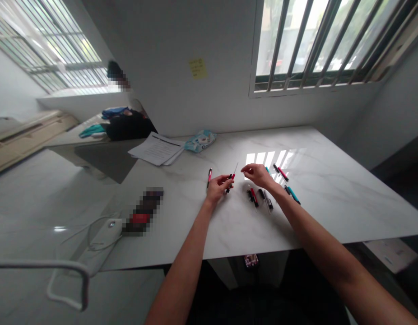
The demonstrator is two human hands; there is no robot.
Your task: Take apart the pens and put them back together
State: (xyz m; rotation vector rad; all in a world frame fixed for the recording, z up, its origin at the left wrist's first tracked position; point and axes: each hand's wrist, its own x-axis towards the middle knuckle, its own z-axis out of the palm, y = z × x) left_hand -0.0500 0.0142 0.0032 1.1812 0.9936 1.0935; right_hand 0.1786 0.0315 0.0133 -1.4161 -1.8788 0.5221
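My left hand (218,188) is closed around the red and black parts of a pen (233,176), and a thin refill (236,168) sticks up from them. Just to the right, my right hand (255,174) hovers over the table with its fingers curled to a pinch; anything between the tips is too small to make out. Below it lie red and black pen parts (254,197) and grey and black pen parts (266,199). A red pen (209,177) rests left of my left hand. Beyond my right hand are another red pen (282,174) and a blue pen (293,194).
Paper sheets (156,149) and a blue wipes packet (200,141) lie by the wall. At left are a blurred-out dark object (144,212), a white box with a cable (105,234) and a bent white bar (83,289). Another person, in dark clothing (129,125), is at the far left.
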